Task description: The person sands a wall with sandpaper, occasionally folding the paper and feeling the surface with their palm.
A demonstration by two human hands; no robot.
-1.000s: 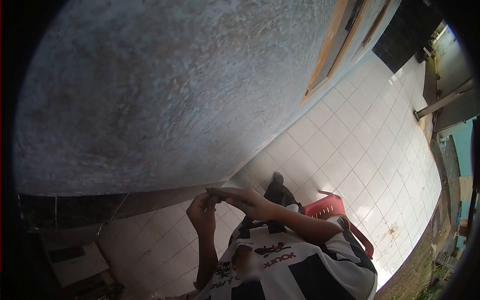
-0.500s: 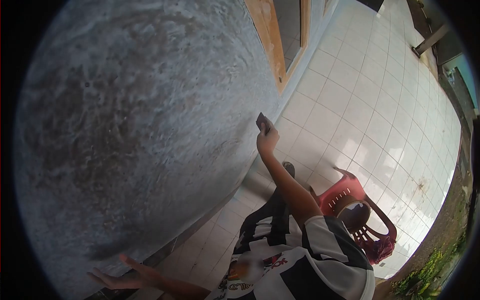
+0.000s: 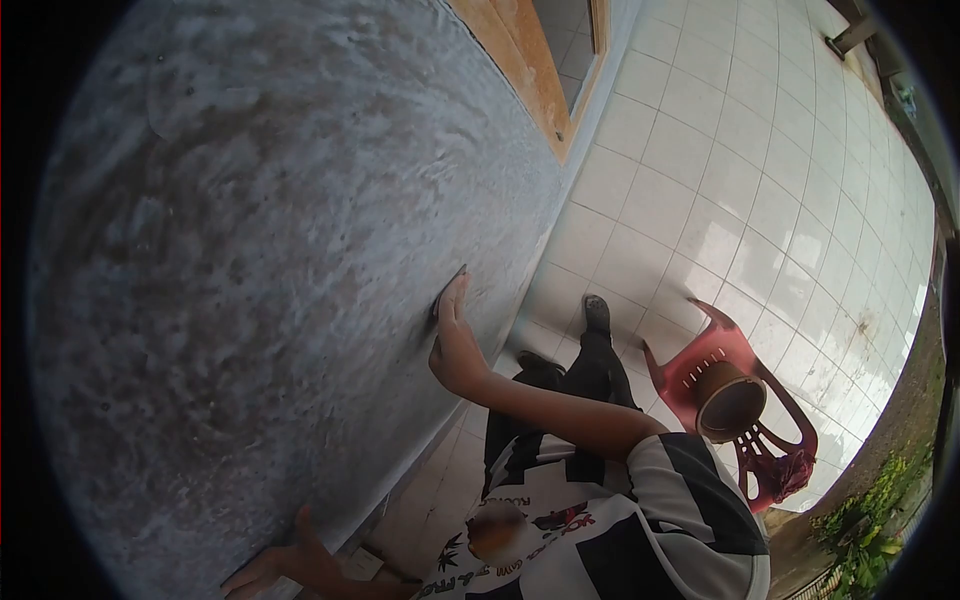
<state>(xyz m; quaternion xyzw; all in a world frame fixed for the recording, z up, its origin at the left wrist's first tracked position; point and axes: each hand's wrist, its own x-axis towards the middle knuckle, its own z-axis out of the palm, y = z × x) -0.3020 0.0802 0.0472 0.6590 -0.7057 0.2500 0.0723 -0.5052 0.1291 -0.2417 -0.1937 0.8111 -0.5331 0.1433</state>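
Note:
A grey-white wall [image 3: 250, 250] with dark, mottled patches fills the left half of the view. My right hand [image 3: 460, 350] lies along the wall with its fingers stretched forward. Under those fingers it presses a small dark sheet of sandpaper [image 3: 447, 292] to the surface; most of the sheet is hidden and only its edge shows. Lower left, my left hand [image 3: 285, 565] rests against the wall, thumb spread from the fingers, holding nothing.
On the white tiled floor [image 3: 680, 170] to my right stands a red plastic chair [image 3: 690, 375]. It carries a brown bucket [image 3: 712, 382], with a dark red cloth [image 3: 785, 475] on its back. A wooden frame [image 3: 520, 60] borders the wall above.
My right hand has moved left from near the wall's edge and now presses the sandpaper flat on the wall. My left hand has shifted right and down onto the wall. The view has shifted slightly.

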